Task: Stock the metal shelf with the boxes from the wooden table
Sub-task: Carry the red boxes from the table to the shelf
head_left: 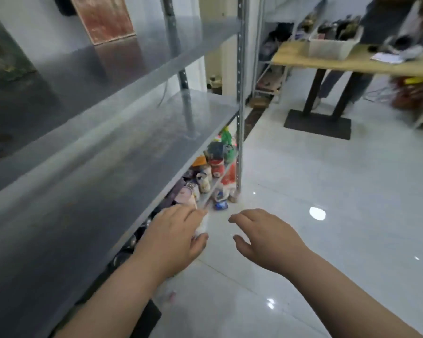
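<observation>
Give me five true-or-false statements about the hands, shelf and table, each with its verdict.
1. The right hand holds nothing. True.
2. The white bin sits on the floor. False: it stands on the wooden table.
3. The left hand grips a small white item. True.
4. The cans stand on the top shelf. False: they are on the lowest levels, near the floor.
5. A green bottle stands at the far end among the cans. True.
</observation>
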`<action>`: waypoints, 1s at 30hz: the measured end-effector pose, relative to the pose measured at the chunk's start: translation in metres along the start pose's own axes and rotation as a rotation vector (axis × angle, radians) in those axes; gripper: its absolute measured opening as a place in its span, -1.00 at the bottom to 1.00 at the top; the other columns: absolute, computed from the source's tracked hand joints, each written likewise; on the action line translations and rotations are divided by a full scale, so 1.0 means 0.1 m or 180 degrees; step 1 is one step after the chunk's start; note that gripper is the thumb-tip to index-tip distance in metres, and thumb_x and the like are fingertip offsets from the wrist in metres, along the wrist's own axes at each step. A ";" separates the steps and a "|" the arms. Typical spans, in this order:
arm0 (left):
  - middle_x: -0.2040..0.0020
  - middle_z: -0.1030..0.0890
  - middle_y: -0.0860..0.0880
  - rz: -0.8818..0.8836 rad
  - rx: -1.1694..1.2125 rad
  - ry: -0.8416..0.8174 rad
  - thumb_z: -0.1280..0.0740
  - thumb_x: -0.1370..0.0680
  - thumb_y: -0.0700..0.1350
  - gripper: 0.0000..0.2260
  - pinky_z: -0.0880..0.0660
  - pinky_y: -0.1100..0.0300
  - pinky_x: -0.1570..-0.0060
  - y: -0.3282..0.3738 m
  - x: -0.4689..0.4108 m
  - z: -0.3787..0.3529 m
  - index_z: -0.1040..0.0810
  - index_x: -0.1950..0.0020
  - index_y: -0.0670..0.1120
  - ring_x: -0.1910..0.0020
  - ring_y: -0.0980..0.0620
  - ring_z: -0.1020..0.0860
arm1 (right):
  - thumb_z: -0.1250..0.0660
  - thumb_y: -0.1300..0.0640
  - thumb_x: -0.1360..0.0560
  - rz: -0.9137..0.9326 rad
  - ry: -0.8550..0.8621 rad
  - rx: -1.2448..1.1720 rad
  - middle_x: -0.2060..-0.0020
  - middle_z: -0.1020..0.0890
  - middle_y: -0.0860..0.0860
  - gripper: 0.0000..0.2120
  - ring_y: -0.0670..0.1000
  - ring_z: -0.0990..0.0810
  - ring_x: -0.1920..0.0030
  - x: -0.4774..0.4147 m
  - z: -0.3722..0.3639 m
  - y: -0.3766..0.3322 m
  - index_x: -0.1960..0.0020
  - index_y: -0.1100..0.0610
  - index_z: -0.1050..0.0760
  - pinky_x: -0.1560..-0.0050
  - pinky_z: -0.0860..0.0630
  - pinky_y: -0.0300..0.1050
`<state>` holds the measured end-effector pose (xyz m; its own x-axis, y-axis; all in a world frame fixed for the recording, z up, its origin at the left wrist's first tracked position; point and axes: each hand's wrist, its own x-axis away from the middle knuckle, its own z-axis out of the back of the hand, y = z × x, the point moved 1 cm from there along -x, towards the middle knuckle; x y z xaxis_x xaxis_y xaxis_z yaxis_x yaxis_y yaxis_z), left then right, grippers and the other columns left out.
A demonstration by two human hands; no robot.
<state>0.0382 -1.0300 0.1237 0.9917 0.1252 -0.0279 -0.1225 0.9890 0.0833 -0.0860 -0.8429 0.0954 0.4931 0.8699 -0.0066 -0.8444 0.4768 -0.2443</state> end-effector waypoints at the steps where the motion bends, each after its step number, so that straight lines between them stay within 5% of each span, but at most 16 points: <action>1: -0.21 -0.57 0.03 -0.0044 0.0039 -0.0188 -0.17 -0.53 0.16 -0.52 -0.50 0.03 -0.15 0.18 -0.05 -0.18 -0.51 -0.36 -0.02 -0.18 -0.03 -0.53 | -0.22 -0.07 -0.58 -0.0185 -0.0156 -0.0075 -0.24 -0.58 -0.06 -0.62 0.05 -0.55 -0.23 0.23 -0.08 0.15 -0.37 -0.03 -0.44 -0.07 -0.55 -0.04; 9: -0.39 -0.51 -0.02 -0.1011 0.0144 -0.0965 -0.09 -0.51 0.22 -0.41 -0.37 -0.03 -0.35 1.92 -0.26 -1.15 -0.42 -0.48 0.00 -0.37 -0.08 -0.46 | -0.23 -0.03 -0.59 -0.1410 -0.0284 -0.0518 -0.34 -0.49 0.00 -0.55 0.09 -0.44 -0.35 2.07 -0.60 0.99 -0.46 0.04 -0.36 -0.24 -0.48 0.02; 16: -0.28 -0.60 -0.01 -0.2247 0.0090 -0.1206 -0.12 -0.50 0.19 -0.45 -0.48 0.00 -0.22 2.97 -0.42 -1.41 -0.52 -0.39 -0.03 -0.24 -0.06 -0.57 | -0.23 -0.02 -0.59 -0.2627 -0.0092 -0.0615 -0.31 -0.50 0.04 -0.55 0.09 -0.44 -0.33 3.22 -0.79 1.05 -0.45 0.08 -0.35 -0.24 -0.48 0.04; 22: -0.21 -0.61 0.00 -0.3607 0.0085 -0.1472 -0.10 -0.52 0.17 -0.47 -0.57 0.04 -0.02 3.53 -0.21 -1.55 -0.50 -0.38 -0.06 -0.11 -0.07 -0.60 | -0.23 -0.04 -0.58 -0.3982 0.0175 -0.0670 -0.24 -0.53 0.03 -0.59 0.10 -0.48 -0.26 3.95 -0.90 0.50 -0.38 0.08 -0.40 -0.17 -0.52 0.05; 30: -0.44 -0.43 0.03 -0.5058 0.0109 -0.1807 -0.18 -0.63 0.15 -0.48 -0.41 0.12 -0.29 4.22 0.73 -1.76 -0.26 -0.56 0.01 -0.35 0.02 -0.44 | -0.21 -0.03 -0.60 -0.5904 0.0607 -0.1014 -0.36 -0.48 -0.03 -0.53 0.04 -0.44 -0.34 4.86 -1.21 -0.97 -0.49 0.00 -0.34 -0.22 -0.51 0.02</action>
<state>0.0518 -0.5897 -0.0185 0.0121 -0.9716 0.2363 0.9328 0.0961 0.3472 0.2615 -0.4814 -0.0014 0.6419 -0.6809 0.3525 0.7636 0.6095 -0.2132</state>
